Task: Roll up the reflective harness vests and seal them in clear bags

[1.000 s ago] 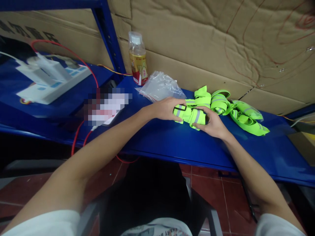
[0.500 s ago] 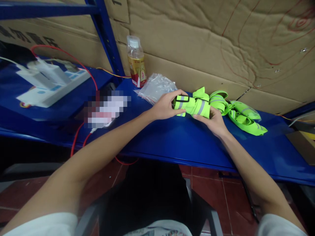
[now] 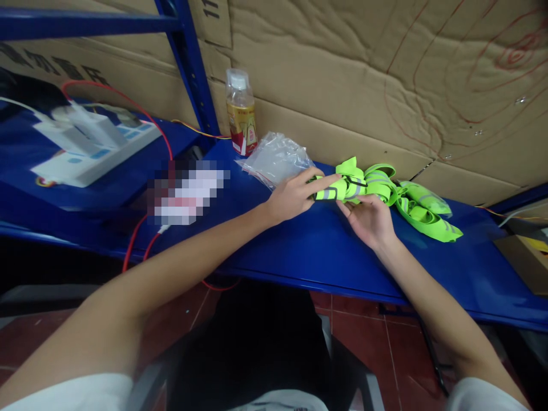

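Note:
A neon yellow-green reflective strap (image 3: 329,193), bundled up with grey stripes and black buckle parts, is held between both hands above the blue shelf (image 3: 299,245). My left hand (image 3: 291,197) grips its left end, fingers over the top. From the right and below, my right hand (image 3: 373,221) holds the other end between thumb and fingers, palm partly turned up. Just behind lie more reflective straps (image 3: 381,178), loosely coiled, and another strap coil (image 3: 428,221) farther right. Clear plastic bags (image 3: 274,155) lie beside my left hand.
A drink bottle (image 3: 242,120) stands at the back by the blue post (image 3: 188,68). Left are a white power strip (image 3: 103,157) with chargers, a red cable (image 3: 135,240) and a blurred-out object (image 3: 190,191). A cardboard box (image 3: 520,260) sits at right; cardboard (image 3: 325,74) lines the back.
The bundled strap has been turned in my hands, so its buckle faces differently. My left fingers have moved over its top, and my right hand has rotated palm upward beneath it.

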`<state>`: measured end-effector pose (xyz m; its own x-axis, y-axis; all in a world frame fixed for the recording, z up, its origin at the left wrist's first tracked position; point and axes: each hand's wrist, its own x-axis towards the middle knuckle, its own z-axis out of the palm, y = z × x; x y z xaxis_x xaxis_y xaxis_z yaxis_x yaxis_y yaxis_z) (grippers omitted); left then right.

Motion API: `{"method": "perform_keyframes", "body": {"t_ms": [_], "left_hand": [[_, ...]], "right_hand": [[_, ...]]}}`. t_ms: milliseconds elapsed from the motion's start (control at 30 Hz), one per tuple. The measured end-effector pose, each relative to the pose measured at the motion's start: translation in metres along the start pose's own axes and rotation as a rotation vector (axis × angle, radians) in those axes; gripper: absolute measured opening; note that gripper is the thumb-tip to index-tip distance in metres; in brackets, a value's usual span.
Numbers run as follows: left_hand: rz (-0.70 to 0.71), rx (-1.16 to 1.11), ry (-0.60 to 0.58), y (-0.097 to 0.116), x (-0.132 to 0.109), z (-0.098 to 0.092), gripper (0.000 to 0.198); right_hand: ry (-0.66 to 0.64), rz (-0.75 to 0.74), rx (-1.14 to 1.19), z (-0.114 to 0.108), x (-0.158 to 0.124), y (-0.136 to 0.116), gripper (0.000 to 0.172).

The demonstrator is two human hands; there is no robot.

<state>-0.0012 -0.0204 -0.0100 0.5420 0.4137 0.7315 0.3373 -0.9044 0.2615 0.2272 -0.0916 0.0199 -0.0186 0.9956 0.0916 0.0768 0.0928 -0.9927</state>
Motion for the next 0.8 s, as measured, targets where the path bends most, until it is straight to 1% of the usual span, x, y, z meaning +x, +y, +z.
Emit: {"method": "perform_keyframes", "body": {"t_ms": [100, 200, 233, 267, 367, 433, 533, 633, 700, 800], "left_hand": [[0.082, 0.121, 0.008, -0.001, 0.0, -0.002, 0.061], [0.216, 0.203, 0.027, -0.005, 0.001, -0.006, 0.052], [0.273, 0.224, 0.041, -0.007, 0.001, -0.007, 0.048], [0.335, 0.24, 0.061, -0.01, 0.002, -0.008, 0.045], [0.493, 0.257, 0.125, -0.015, 0.002, -0.009, 0.042], [0.541, 0.228, 0.126, -0.017, 0.003, -0.01, 0.043], [0.498, 0.096, 0.064, -0.014, 0.002, -0.009, 0.04], [0.339, -0.083, 0.029, -0.009, 0.001, -0.01, 0.034], [0.237, -0.139, -0.015, -0.009, 0.001, -0.01, 0.03], [0.18, -0.114, -0.107, -0.015, 0.002, -0.013, 0.031]], "right_hand": [[-0.017, -0.029, -0.026, -0.001, -0.001, -0.003, 0.057], [-0.058, 0.01, 0.071, -0.008, 0.001, 0.0, 0.073], [-0.064, 0.026, 0.113, -0.012, 0.003, 0.003, 0.074], [-0.071, 0.045, 0.142, -0.016, 0.004, 0.005, 0.072], [-0.141, 0.119, 0.142, -0.027, 0.009, 0.011, 0.056], [-0.226, 0.142, 0.098, -0.031, 0.01, 0.012, 0.054], [-0.296, 0.085, -0.002, -0.031, 0.008, 0.012, 0.059], [-0.304, -0.041, -0.116, -0.025, 0.005, 0.015, 0.063], [-0.278, -0.143, -0.213, -0.022, 0.005, 0.02, 0.064], [-0.147, -0.282, -0.397, -0.023, 0.006, 0.029, 0.067]]}}
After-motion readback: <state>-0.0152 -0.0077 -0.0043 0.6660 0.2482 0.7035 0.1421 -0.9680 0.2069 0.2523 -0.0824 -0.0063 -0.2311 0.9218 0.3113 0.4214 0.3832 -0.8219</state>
